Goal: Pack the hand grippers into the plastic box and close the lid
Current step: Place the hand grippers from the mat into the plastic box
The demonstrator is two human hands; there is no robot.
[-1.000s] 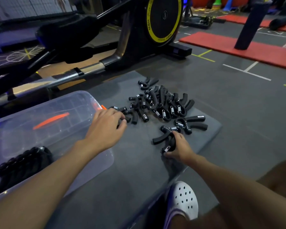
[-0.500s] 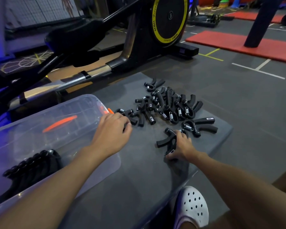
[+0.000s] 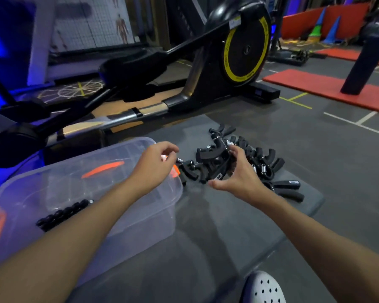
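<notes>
A clear plastic box (image 3: 144, 219) with orange latches stands at the left on a grey mat (image 3: 206, 248). Several black hand grippers (image 3: 64, 214) lie inside it near my left forearm. A pile of black hand grippers (image 3: 263, 162) with steel springs lies on the mat right of the box. My left hand (image 3: 153, 167) is over the box's far right corner and pinches the end of one gripper (image 3: 187, 171). My right hand (image 3: 236, 173) grips a lifted bunch of grippers (image 3: 208, 154) between thumb and fingers. Two more grippers (image 3: 287, 188) lie apart near the mat's right edge.
A black elliptical trainer (image 3: 245, 51) with a yellow-ringed wheel stands right behind the mat. Red floor mats (image 3: 315, 88) and a dark post (image 3: 363, 62) are at the far right. A white perforated clog (image 3: 265, 287) shows at the bottom edge.
My right hand left the single gripper near the mat's front and now lifts a bunch from the pile. My left hand rose off the mat with a gripper pinched in its fingertips.
</notes>
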